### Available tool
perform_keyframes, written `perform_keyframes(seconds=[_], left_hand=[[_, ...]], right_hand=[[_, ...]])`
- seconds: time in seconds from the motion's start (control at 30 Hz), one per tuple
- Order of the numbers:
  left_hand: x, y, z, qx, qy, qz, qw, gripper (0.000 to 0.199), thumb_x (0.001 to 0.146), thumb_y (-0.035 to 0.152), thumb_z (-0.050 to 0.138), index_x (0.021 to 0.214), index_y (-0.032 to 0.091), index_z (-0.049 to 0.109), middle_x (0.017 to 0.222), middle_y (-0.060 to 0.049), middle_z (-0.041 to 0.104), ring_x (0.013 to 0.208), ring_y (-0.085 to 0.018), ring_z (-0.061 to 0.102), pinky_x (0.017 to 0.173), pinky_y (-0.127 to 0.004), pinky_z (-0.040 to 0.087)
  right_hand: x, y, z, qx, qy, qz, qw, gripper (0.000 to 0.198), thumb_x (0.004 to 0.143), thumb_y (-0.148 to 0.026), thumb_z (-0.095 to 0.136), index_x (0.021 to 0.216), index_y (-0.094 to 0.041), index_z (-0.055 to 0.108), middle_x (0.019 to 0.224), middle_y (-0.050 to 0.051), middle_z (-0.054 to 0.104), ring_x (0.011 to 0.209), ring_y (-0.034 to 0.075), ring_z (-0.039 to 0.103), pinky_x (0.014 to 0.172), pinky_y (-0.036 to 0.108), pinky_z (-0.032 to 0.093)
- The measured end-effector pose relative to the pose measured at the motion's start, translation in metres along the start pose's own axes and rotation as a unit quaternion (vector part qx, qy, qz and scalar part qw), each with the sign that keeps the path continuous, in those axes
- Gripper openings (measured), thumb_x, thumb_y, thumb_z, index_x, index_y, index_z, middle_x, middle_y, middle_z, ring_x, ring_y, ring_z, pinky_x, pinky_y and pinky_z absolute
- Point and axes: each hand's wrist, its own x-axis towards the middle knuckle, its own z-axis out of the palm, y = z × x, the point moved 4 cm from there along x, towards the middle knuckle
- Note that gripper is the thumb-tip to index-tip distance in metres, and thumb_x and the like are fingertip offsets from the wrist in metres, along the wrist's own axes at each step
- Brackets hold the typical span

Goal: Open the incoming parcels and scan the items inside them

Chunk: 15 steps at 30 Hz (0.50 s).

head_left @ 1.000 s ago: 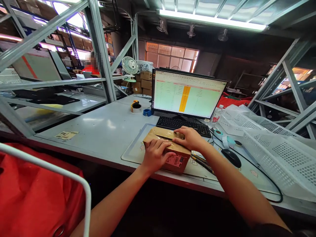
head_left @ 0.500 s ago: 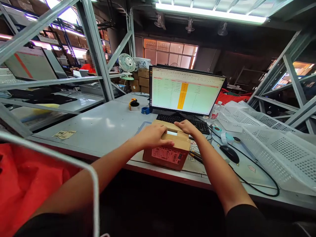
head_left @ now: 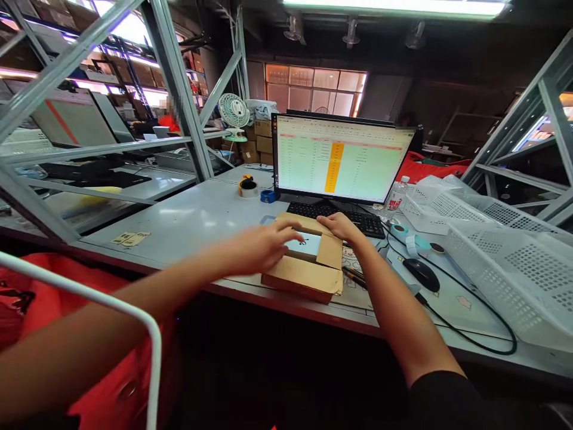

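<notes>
A small cardboard box sits at the front edge of the desk with its top flaps parted. Inside it lies a white item with dark markings; its kind cannot be made out. My right hand grips the box's far right corner, thumb on the flap and fingers partly hidden. Over the box's left side is my left hand, slightly blurred, its fingers apart and holding nothing. Black pens lie just right of the box.
Behind the box stand a keyboard and a monitor. Tape rolls sit to the left. On the right are a mouse, its cable, a plastic bottle and white perforated baskets. A metal frame rises at left.
The box's near flap has swung down toward me, and the opening is wider, showing the white item. My left hand has moved left off the flap; my right hand stays on the far corner.
</notes>
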Motion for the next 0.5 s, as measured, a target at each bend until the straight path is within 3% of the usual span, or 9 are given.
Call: perform_keyframes(seconds=[0.07,0.13,0.2,0.27,0.33,0.4,0.5], left_hand=[[0.042,-0.008,-0.006,-0.002,-0.125,-0.030,0.992,0.061,0.087,0.028,0.072,0.147,0.029,0.065,0.144,-0.010,0.068,0.108,-0.028,0.072,0.094,-0.037,0.055],[0.077,-0.006,-0.004,0.028,-0.197,-0.052,0.979,0.074,0.070,0.030,0.084,0.143,0.026,0.070,0.130,-0.012,0.075,0.105,-0.032,0.072,0.091,-0.038,0.055],[0.099,0.002,0.002,0.073,-0.226,-0.061,0.970,0.067,0.062,0.029,0.087,0.128,0.022,0.079,0.114,-0.015,0.079,0.096,-0.034,0.072,0.085,-0.038,0.054],[0.102,0.010,0.005,0.103,-0.226,-0.043,0.968,0.053,0.063,0.033,0.087,0.113,0.018,0.082,0.102,-0.015,0.079,0.087,-0.034,0.071,0.078,-0.038,0.052],[0.089,0.011,-0.002,0.106,-0.193,-0.016,0.975,0.052,0.068,0.046,0.086,0.111,0.016,0.081,0.101,-0.016,0.079,0.088,-0.034,0.070,0.075,-0.038,0.050],[0.062,0.005,-0.016,0.082,-0.114,-0.022,0.990,0.058,0.074,0.057,0.080,0.115,0.016,0.078,0.105,-0.015,0.078,0.090,-0.033,0.070,0.074,-0.037,0.047],[0.005,-0.008,-0.032,-0.017,0.046,-0.088,0.995,0.048,0.078,0.058,0.075,0.103,0.018,0.075,0.098,-0.009,0.077,0.080,-0.026,0.067,0.069,-0.032,0.045]], right_hand=[[-0.003,-0.003,0.000,0.008,0.007,-0.005,1.000,0.069,0.077,-0.085,0.059,0.054,-0.020,0.049,0.059,-0.001,0.042,0.062,0.013,0.036,0.059,0.031,0.025],[-0.005,-0.007,0.000,0.022,0.019,-0.014,0.999,0.069,0.076,-0.084,0.061,0.052,-0.020,0.049,0.057,-0.001,0.040,0.061,0.013,0.036,0.058,0.031,0.025],[-0.006,-0.009,0.000,0.044,0.038,-0.023,0.998,0.071,0.073,-0.086,0.063,0.051,-0.021,0.047,0.056,-0.001,0.039,0.062,0.013,0.036,0.058,0.030,0.026],[-0.011,-0.009,-0.003,0.081,0.072,-0.033,0.994,0.074,0.071,-0.093,0.060,0.057,-0.020,0.053,0.060,0.000,0.046,0.065,0.015,0.042,0.060,0.029,0.032],[-0.024,-0.004,-0.009,0.122,0.113,-0.040,0.985,0.084,0.074,-0.100,0.046,0.074,-0.019,0.065,0.073,0.004,0.059,0.073,0.019,0.053,0.066,0.030,0.042],[-0.050,0.004,-0.013,0.198,0.136,-0.057,0.969,0.098,0.078,-0.104,0.033,0.104,-0.018,0.071,0.096,0.011,0.070,0.091,0.025,0.065,0.079,0.035,0.053],[-0.111,0.017,-0.001,0.398,0.089,-0.114,0.906,0.104,0.072,-0.105,0.052,0.142,-0.029,0.060,0.138,0.014,0.067,0.129,0.033,0.064,0.105,0.047,0.053]])
